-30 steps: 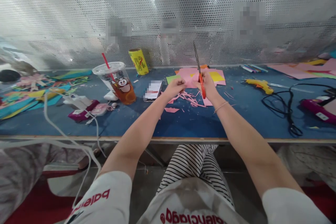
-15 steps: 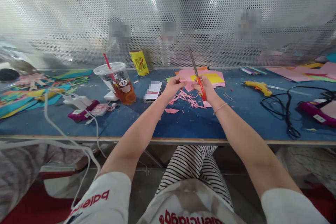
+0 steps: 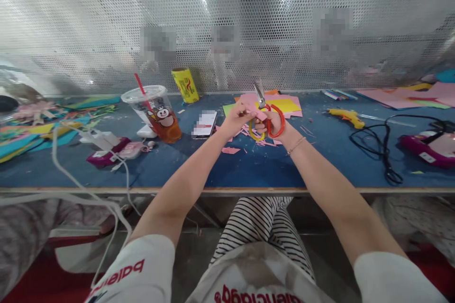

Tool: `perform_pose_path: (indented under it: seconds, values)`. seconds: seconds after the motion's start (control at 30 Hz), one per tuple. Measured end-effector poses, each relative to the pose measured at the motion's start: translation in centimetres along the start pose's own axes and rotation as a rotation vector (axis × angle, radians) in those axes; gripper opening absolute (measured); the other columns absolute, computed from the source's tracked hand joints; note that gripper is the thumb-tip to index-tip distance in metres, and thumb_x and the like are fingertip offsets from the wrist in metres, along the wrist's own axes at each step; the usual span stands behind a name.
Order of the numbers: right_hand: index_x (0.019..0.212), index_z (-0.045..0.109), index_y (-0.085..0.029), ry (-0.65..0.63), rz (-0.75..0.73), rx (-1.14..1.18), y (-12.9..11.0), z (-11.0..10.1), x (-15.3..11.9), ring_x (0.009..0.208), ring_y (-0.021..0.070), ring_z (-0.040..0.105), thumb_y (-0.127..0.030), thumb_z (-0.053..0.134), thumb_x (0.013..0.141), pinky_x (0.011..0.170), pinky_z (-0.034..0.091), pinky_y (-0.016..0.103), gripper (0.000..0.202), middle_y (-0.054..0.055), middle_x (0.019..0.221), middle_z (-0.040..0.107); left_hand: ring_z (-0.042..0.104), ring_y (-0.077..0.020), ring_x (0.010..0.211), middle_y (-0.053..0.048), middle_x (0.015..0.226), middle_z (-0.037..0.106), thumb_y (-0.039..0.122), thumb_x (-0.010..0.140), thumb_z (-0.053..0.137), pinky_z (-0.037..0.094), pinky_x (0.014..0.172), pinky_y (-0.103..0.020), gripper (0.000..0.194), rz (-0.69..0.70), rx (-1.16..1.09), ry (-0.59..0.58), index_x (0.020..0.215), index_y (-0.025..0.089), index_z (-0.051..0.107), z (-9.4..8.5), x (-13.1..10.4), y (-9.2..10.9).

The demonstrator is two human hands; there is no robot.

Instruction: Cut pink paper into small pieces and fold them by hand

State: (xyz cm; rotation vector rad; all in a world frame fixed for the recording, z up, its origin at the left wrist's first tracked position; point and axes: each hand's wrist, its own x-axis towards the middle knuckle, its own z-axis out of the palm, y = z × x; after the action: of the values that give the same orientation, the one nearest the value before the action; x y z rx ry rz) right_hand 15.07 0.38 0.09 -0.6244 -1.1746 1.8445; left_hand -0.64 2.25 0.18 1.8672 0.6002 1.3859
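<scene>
here, the left hand (image 3: pixel 236 118) pinches a small pink paper (image 3: pixel 261 115), the right hand (image 3: pixel 275 122) grips scissors (image 3: pixel 262 103) (red and yellow handled), and a phone (image 3: pixel 207 124) lies to the left.

I hold a small pink paper piece (image 3: pixel 261 115) between my left hand (image 3: pixel 236 118) and my right hand (image 3: pixel 273 123), which also carries metal scissors (image 3: pixel 262 103) with red and yellow loop handles. Thin pink paper scraps (image 3: pixel 246 130) lie below both; rightward, a yellow pistol-shaped glue gun (image 3: pixel 347 117); leftward, a flat rectangular phone (image 3: pixel 205 126).
</scene>
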Motion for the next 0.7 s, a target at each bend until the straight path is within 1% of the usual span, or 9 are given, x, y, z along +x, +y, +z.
perform_pose_path:
  seconds: [0.03, 0.1, 0.2, 0.27, 0.33, 0.43, 0.5, 0.6, 0.7]
  values:
    - [0.069, 0.041, -0.018, 0.012, -0.001, -0.048, 0.0, 0.0, 0.0, 0.043, 0.0041, 0.030, -0.025, 0.057, 0.067, 0.037, 0.021, 0.017, 0.018, -0.004, 0.059, 0.042, 0.055, -0.0115, 0.080, -0.003, 0.084, 0.061, 0.031, 0.068, 0.070, 0.043, 0.076, -0.025, 0.018, 0.013, -0.011, 0.040, 0.074, 0.016, 0.065, -0.2, 0.2, -0.3]
    - [0.068, 0.039, -0.020, 0.073, -0.035, -0.210, 0.1, -0.2, -0.1, 0.041, 0.0045, 0.028, -0.035, 0.059, 0.072, 0.036, 0.020, 0.018, 0.026, -0.005, 0.056, 0.039, 0.056, -0.0116, 0.078, -0.002, 0.083, 0.062, 0.031, 0.069, 0.067, 0.045, 0.076, -0.026, 0.018, -0.003, -0.118, 0.091, 0.079, 0.016, 0.064, -0.7, 0.6, -0.9]
    - [0.070, 0.038, -0.022, 0.219, -0.124, -0.578, -0.1, -1.2, -0.4, 0.041, 0.0060, 0.025, -0.051, 0.059, 0.073, 0.037, 0.019, 0.021, 0.036, -0.007, 0.052, 0.033, 0.058, -0.0122, 0.069, -0.001, 0.075, 0.062, 0.027, 0.069, 0.062, 0.048, 0.069, -0.028, 0.017, -0.099, -0.273, 0.146, 0.081, 0.016, 0.060, -1.1, 0.9, -1.4]
    - [0.072, 0.039, -0.022, 0.279, -0.175, -0.847, -0.2, -2.2, -0.6, 0.044, 0.0072, 0.029, -0.054, 0.061, 0.071, 0.040, 0.022, 0.022, 0.038, -0.007, 0.054, 0.034, 0.059, -0.0124, 0.063, 0.000, 0.070, 0.061, 0.023, 0.069, 0.057, 0.050, 0.064, -0.028, 0.015, -0.154, -0.294, 0.166, 0.082, 0.015, 0.057, -1.2, 0.8, -1.4]
    - [0.075, 0.041, -0.022, 0.289, -0.219, -1.025, -0.4, -3.1, -0.7, 0.050, 0.0081, 0.032, -0.053, 0.061, 0.071, 0.045, 0.027, 0.022, 0.038, -0.006, 0.058, 0.037, 0.058, -0.0113, 0.059, 0.001, 0.067, 0.059, 0.019, 0.070, 0.054, 0.051, 0.061, -0.028, 0.013, -0.159, -0.258, 0.187, 0.082, 0.015, 0.057, -1.2, 0.8, -1.3]
    - [0.081, 0.043, -0.021, 0.283, -0.296, -1.168, -0.8, -3.9, -0.6, 0.059, 0.0100, 0.038, -0.053, 0.059, 0.072, 0.055, 0.035, 0.025, 0.037, -0.004, 0.067, 0.042, 0.056, -0.0085, 0.055, 0.002, 0.064, 0.057, 0.015, 0.071, 0.052, 0.052, 0.059, -0.027, 0.007, -0.145, -0.172, 0.222, 0.077, 0.015, 0.055, -1.3, 0.8, -1.0]
    - [0.085, 0.044, -0.020, 0.288, -0.340, -1.221, -1.0, -4.0, -0.7, 0.064, 0.0114, 0.041, -0.054, 0.056, 0.073, 0.061, 0.037, 0.027, 0.038, -0.002, 0.074, 0.045, 0.055, -0.0073, 0.052, 0.003, 0.063, 0.055, 0.015, 0.073, 0.051, 0.051, 0.056, -0.025, 0.003, -0.155, -0.133, 0.239, 0.074, 0.015, 0.054, -1.5, 0.9, -0.9]
    - [0.088, 0.043, -0.019, 0.314, -0.372, -1.256, -0.9, -3.3, -0.9, 0.069, 0.0129, 0.043, -0.057, 0.053, 0.074, 0.065, 0.038, 0.029, 0.041, 0.001, 0.082, 0.047, 0.055, -0.0073, 0.048, 0.003, 0.063, 0.055, 0.019, 0.077, 0.050, 0.048, 0.051, -0.023, 0.003, -0.163, -0.100, 0.240, 0.079, 0.016, 0.052, -1.6, 0.8, -1.0]
    - [0.087, 0.042, -0.020, 0.335, -0.383, -1.321, -0.6, -2.4, -1.1, 0.069, 0.0136, 0.043, -0.058, 0.053, 0.075, 0.066, 0.038, 0.029, 0.041, 0.001, 0.081, 0.047, 0.053, -0.0071, 0.045, 0.004, 0.059, 0.053, 0.023, 0.081, 0.049, 0.045, 0.047, -0.020, 0.007, -0.161, -0.078, 0.235, 0.084, 0.017, 0.049, -1.4, 0.7, -1.2]
